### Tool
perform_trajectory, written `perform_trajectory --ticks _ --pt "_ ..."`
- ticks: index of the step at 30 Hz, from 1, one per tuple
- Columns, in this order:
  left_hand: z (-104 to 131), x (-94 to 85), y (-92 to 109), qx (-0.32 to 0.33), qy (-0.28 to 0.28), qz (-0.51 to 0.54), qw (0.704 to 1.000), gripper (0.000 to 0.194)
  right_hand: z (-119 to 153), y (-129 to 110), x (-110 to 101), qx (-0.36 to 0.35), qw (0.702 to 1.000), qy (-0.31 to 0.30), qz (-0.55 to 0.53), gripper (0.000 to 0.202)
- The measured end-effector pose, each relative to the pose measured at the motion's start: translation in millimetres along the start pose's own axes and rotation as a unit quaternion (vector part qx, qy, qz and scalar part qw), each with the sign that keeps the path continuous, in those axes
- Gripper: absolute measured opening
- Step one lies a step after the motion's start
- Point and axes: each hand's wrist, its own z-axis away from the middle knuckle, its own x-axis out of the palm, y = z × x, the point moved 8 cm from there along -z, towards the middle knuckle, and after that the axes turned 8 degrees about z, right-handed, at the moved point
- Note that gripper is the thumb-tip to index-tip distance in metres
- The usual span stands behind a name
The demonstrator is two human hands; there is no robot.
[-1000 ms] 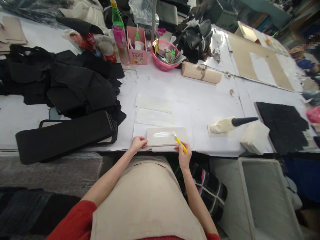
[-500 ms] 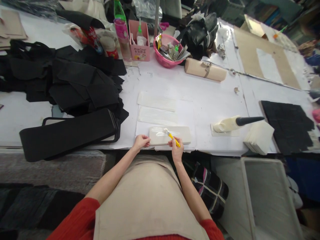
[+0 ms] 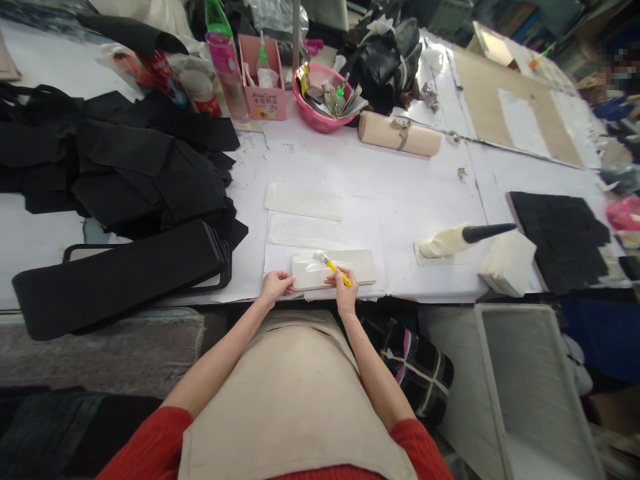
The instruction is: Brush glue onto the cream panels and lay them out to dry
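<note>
My right hand (image 3: 346,291) grips a small brush (image 3: 333,267) by its yellow handle. Its bristles rest on the left half of the top piece in a low stack of off-white rectangular strips (image 3: 357,267), where a wet, glossy streak shows. At the stack's left end, my left hand (image 3: 276,286) has thumb and fingers pinched on the edge of a strip. Beyond the stack, two separate whitish strips with a shiny surface, a nearer strip (image 3: 307,231) and a farther strip (image 3: 303,201), lie flat on the white-covered table (image 3: 395,193).
To the right are a cream bottle with a long dark nozzle (image 3: 445,243), stacked white pieces (image 3: 507,263) and a black slab (image 3: 560,233). Black cut pieces (image 3: 135,157) and long black panels (image 3: 120,277) fill the left. A pink basket (image 3: 320,120) and beige roll (image 3: 400,133) sit behind.
The brush has slid slightly left along the top strip. My left hand keeps its pinch at the stack's end. The whole view has shifted a little to the right.
</note>
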Motion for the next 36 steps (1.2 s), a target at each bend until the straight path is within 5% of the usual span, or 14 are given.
perform_trajectory --ticks 6,10,12,16,21,27,31,36 --pt "0 -0.2 0 -0.005 0.009 0.001 1.000 0.015 -27 11 -109 -0.002 0.985 0.169 0.023 0.035" --pt "1 0.7 1 -0.009 0.001 0.003 1.000 0.018 -19 -2 -135 -0.044 0.968 0.239 0.063 0.032" --pt "1 0.8 2 -0.015 -0.003 0.005 1.000 0.019 -9 -13 -116 -0.067 0.973 0.202 0.083 0.031" --pt "2 0.6 2 -0.028 -0.010 0.008 1.000 0.022 10 -25 -43 -0.088 0.990 0.016 0.108 0.028" --pt "2 2.1 4 -0.030 -0.039 0.010 0.999 0.026 23 -42 16 -0.196 0.943 -0.115 0.241 0.022" --pt "-1 1.5 3 -0.031 -0.053 0.012 0.998 0.024 45 -49 25 -0.250 0.867 -0.237 0.361 0.017" --pt "-4 0.9 1 -0.027 -0.059 0.020 0.998 0.022 49 -67 21 -0.253 0.855 -0.238 0.385 0.021" --pt "-4 1.0 0 -0.022 -0.065 0.026 0.997 0.018 39 -78 50 -0.297 0.836 -0.245 0.392 0.021"
